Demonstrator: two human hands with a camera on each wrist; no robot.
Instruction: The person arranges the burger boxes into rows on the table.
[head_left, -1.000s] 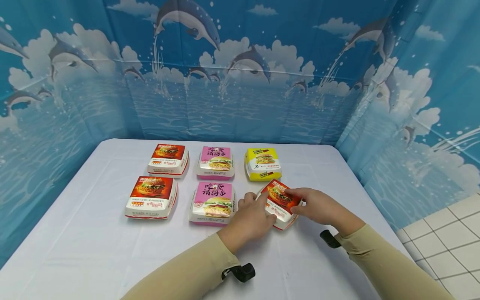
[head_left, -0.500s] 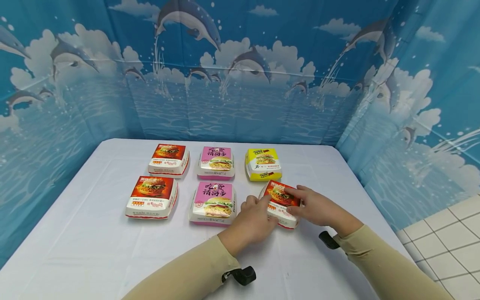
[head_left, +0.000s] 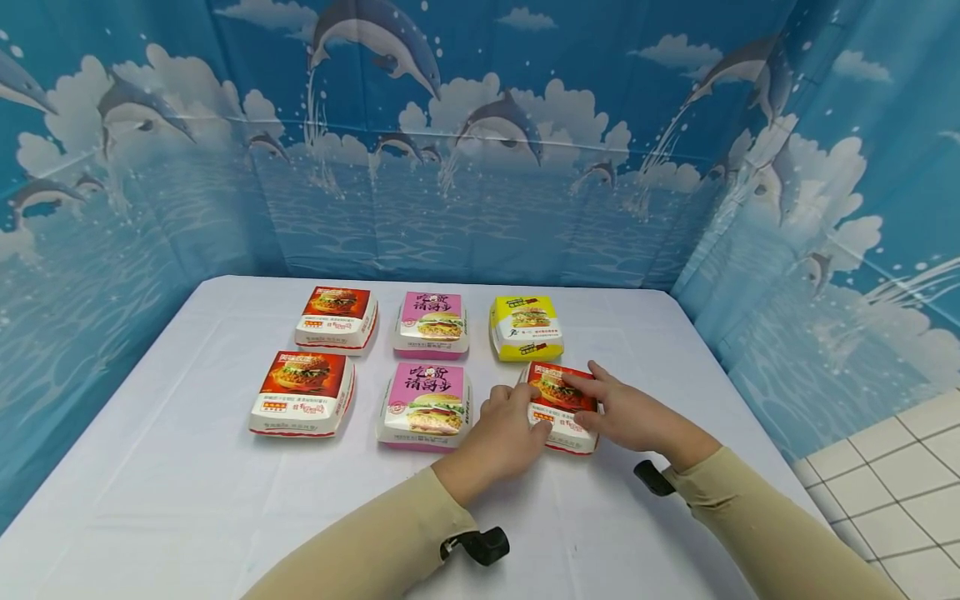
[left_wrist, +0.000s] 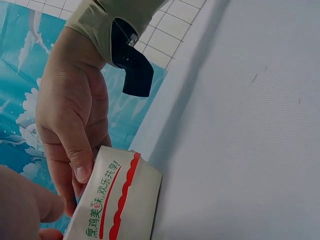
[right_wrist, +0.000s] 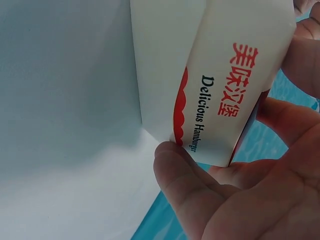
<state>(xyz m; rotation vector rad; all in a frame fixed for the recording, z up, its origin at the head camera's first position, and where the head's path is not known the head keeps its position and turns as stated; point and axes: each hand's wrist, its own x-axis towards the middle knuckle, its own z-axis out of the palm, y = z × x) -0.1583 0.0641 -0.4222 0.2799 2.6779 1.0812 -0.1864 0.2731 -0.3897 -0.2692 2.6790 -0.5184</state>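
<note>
Seen in the head view, a red-and-white hamburger box [head_left: 562, 408] sits on the white table, at the right end of the front row. My left hand [head_left: 504, 435] holds its left side, thumb at the near edge. From the right, my right hand [head_left: 637, 417] grips it, with fingers over the top and right side. In the right wrist view, the right fingers [right_wrist: 182, 172] bend round a corner of the box [right_wrist: 215, 85], beside the words "Delicious Hamburger". The left wrist view has the box [left_wrist: 117, 200] between the left thumb [left_wrist: 30, 205] and the right hand [left_wrist: 75, 110].
Behind the held box stands a yellow burger box [head_left: 527, 329]. Two pink ones, front [head_left: 426, 406] and back [head_left: 431, 323], form the middle column. Red boxes, front [head_left: 303, 393] and back [head_left: 337, 319], are at left. A dolphin-print curtain [head_left: 480, 208] borders the table [head_left: 150, 500].
The held hamburger box has turned from a slant to nearly square with the others, shifting slightly left. Both hands have stayed on it. The other boxes have not moved.
</note>
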